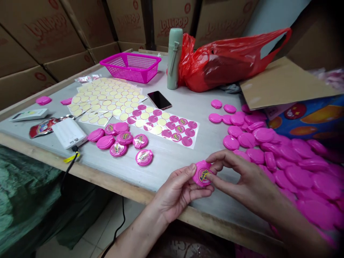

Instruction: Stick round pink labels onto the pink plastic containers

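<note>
A pink round plastic case (202,174) with a printed round label on its face is held just above the table's front edge. Under and beside it, my left hand (182,190) is closed, its thumb on the case's left rim. The fingers of my right hand (231,172) are at the upper right of the same case, the thumb against the label. To the left lie several labelled pink cases (125,138). Beyond my hands a sheet of round stickers (172,125) has pink stickers and bare pale circles. On the right is a big pile of unlabelled pink cases (290,157).
Behind are more sticker sheets (104,93), a phone (159,99), a magenta basket (131,68), a green flask (175,59) and a red plastic bag (225,61). A white power bank (68,132) with a cable sits left. An open carton (287,82) stands right.
</note>
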The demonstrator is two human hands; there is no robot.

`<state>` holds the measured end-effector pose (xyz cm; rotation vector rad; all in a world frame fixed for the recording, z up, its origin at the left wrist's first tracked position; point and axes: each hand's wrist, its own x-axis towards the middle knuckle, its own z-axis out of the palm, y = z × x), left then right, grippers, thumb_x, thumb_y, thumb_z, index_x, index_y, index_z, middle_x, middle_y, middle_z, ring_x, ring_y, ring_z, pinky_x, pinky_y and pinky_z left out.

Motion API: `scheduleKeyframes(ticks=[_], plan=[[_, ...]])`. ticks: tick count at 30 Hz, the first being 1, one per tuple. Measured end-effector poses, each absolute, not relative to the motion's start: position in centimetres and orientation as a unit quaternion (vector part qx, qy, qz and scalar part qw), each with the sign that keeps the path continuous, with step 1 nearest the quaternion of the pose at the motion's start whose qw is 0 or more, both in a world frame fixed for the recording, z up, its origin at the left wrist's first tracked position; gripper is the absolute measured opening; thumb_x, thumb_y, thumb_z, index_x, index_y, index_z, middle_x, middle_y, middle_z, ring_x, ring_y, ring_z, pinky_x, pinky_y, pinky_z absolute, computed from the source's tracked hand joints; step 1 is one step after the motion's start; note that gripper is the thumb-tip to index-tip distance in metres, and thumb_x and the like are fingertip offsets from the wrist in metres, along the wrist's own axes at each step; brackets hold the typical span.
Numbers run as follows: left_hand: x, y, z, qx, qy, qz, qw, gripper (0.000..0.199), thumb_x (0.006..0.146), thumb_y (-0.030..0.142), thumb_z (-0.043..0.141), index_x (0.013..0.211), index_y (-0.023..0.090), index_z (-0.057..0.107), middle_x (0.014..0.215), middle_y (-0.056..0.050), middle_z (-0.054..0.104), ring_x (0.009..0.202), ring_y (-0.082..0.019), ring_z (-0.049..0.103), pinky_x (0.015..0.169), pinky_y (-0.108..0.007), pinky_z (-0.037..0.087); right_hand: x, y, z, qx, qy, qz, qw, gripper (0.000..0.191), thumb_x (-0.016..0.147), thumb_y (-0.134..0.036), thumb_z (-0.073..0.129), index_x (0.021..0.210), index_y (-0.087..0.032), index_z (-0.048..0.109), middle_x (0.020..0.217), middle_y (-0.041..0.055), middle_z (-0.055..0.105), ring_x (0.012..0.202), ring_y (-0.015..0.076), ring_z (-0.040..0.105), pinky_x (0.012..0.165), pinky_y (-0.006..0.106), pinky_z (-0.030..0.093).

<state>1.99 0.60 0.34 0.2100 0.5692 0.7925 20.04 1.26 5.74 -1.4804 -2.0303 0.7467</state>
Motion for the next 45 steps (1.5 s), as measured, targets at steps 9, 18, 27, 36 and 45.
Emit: scheduleKeyframes(ticks=[9,18,27,36,45], plan=[[1.8,0.6,0.6,0.105,0.284,0.383,0.872,0.028,0.094,0.029,0.065,0.104,0.005,0.074,0.096,-0.015,0.077,0.078,-0.017,0.075,0.074,-0.026,0.063,19.3,0.5,5.3,-0.556,-0.759,0.205,0.271,0.03,0.084,-0.015,0.065,0.109,-0.028,0.056,0.083,-0.0027,0.068,0.08,0.0203,0.069,0.079,0.039,0.049],[1.6,0.4,0.7,0.069,0.257,0.413,0.871,0.023,0.095,0.025,0.063,0.103,0.006,0.075,0.09,-0.011,0.076,0.076,-0.015,0.074,0.074,-0.027,0.064,18.7,0.0,4.5,-0.55,-0.744,0.196,0.326,0.045,0.086,-0.017,0.067,0.126,-0.029,0.049,0.087,-0.0012,0.068,0.085,0.0217,0.071,0.085,0.041,0.052],[1.4,0.4,0.6,0.059,0.235,0.394,0.887,0.032,0.098,0.029,0.058,0.113,0.004,0.071,0.099,-0.016,0.076,0.079,-0.017,0.075,0.075,-0.028,0.064,18.6,0.1,3.8,-0.503,-0.735,0.235,0.389,0.059,0.09,-0.023,0.072,0.14,-0.037,0.043,0.09,-0.0038,0.064,0.085,0.0163,0.067,0.088,0.034,0.053],[1.6,0.3,0.4,0.071,0.227,0.366,0.9,0.04,0.099,0.035,0.056,0.116,0.001,0.07,0.089,-0.014,0.076,0.075,-0.02,0.077,0.071,-0.025,0.063,18.4,1.0,4.7,-0.521,-0.682,0.333,0.39,0.064,0.085,-0.021,0.077,0.139,-0.036,0.047,0.085,-0.0068,0.063,0.081,0.0131,0.063,0.083,0.027,0.055],[1.6,0.4,0.4,0.064,0.232,0.418,0.876,0.032,0.099,0.03,0.057,0.114,0.006,0.072,0.107,-0.017,0.077,0.082,-0.017,0.076,0.076,-0.027,0.064,18.7,0.4,4.6,-0.507,-0.715,0.305,0.373,0.078,0.084,-0.018,0.078,0.148,-0.042,0.039,0.098,-0.0063,0.067,0.09,0.0132,0.065,0.09,0.029,0.053]])
